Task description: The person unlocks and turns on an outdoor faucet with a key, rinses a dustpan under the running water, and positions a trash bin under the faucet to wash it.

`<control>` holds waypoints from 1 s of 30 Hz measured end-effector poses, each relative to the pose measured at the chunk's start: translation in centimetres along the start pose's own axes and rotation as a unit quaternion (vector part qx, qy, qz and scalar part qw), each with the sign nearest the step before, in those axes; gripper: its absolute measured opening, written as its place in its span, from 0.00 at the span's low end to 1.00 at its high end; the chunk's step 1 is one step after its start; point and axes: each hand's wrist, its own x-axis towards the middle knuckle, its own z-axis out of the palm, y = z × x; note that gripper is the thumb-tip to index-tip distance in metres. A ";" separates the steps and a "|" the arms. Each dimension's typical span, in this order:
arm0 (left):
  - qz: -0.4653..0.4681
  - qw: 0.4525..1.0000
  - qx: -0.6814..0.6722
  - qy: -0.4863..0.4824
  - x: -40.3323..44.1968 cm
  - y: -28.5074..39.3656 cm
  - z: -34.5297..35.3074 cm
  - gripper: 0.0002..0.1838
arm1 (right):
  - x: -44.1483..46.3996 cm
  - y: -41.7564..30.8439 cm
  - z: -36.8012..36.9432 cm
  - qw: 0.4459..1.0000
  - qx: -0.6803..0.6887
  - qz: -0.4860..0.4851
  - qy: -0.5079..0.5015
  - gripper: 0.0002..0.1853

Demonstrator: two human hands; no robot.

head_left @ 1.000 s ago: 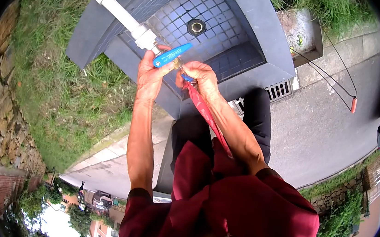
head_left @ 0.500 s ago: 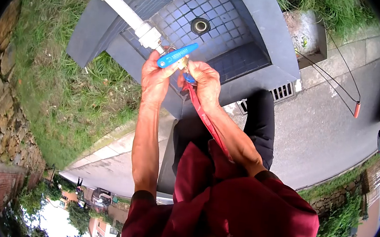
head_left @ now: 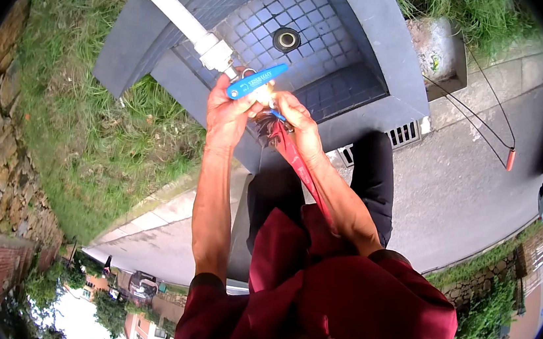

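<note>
A tap with a blue lever handle (head_left: 258, 82) sits at the end of a white pipe (head_left: 187, 23). My left hand (head_left: 227, 115) is closed around the tap from below, its fingers partly behind the lever. Bright glare covers the brass part just under the lever. My right hand (head_left: 300, 121) is closed beside it, pinching a bunch of keys (head_left: 267, 121) with a small blue piece. From the keys a red lanyard (head_left: 299, 162) runs down along my right forearm. Glare and fingers hide whether a key touches the tap.
Below the pipe is a tiled basin (head_left: 250, 25) with a round drain (head_left: 286, 40) and a wide grey rim (head_left: 376, 55). Grass (head_left: 123, 127) grows at the left. On the right are a floor grate (head_left: 403, 134) and a wire loop with an orange end (head_left: 510, 159).
My right hand has turned and shifted slightly right of the tap, and more of the dark keys now shows. The glare on the brass is stronger. My left hand stays on the tap.
</note>
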 end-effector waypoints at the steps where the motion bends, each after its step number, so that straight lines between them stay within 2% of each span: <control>1: 0.001 1.000 -0.001 -0.001 0.1 -0.1 0.1 0.23 | 0.0 -0.1 -0.2 1.000 -0.002 -0.001 -0.001 0.11; 3: 0.004 1.000 0.004 0.020 0.0 -0.2 0.0 0.24 | -0.2 -0.3 -0.3 0.996 -0.092 0.003 0.010 0.11; 7: -0.009 0.999 -0.005 0.032 0.0 -0.4 0.0 0.23 | -0.1 -1.0 -0.2 0.997 -0.060 0.057 0.001 0.09; 10: 0.020 1.000 0.004 0.013 0.0 -0.6 -0.4 0.23 | 0.4 -0.3 -0.6 0.997 -0.065 0.010 -0.044 0.08; 13: 0.016 1.000 0.010 0.001 -0.1 -0.7 -0.3 0.25 | -0.2 -0.6 0.4 0.990 -0.138 -0.037 -0.008 0.10; 15: 0.033 0.999 0.015 0.025 -0.1 -1.0 -0.1 0.24 | -0.5 -1.3 1.4 0.974 -0.205 -0.062 0.080 0.10; 16: 0.033 0.999 0.013 0.025 -0.2 -1.1 -0.2 0.24 | -0.4 -1.1 1.5 0.972 -0.207 -0.069 0.088 0.10; 18: 0.048 0.998 -0.033 0.007 0.1 -1.7 -0.4 0.22 | -0.4 -1.7 2.3 0.969 -0.222 -0.075 0.084 0.10; 23: 0.055 0.998 -0.036 0.003 0.3 -1.9 -0.7 0.23 | -0.6 -2.4 2.8 0.965 -0.236 -0.072 0.086 0.11; 27: 0.043 0.998 -0.039 0.009 0.1 -1.9 -0.6 0.25 | -0.7 -2.9 3.1 0.975 -0.212 -0.024 0.055 0.11; 29: 0.051 0.998 -0.026 0.014 0.2 -2.4 -0.9 0.25 | -0.7 -1.6 3.3 0.950 -0.267 -0.130 0.095 0.11; 30: 0.061 0.998 -0.015 0.021 0.3 -2.0 -0.7 0.26 | -0.8 -2.0 3.4 0.950 -0.277 -0.099 0.099 0.12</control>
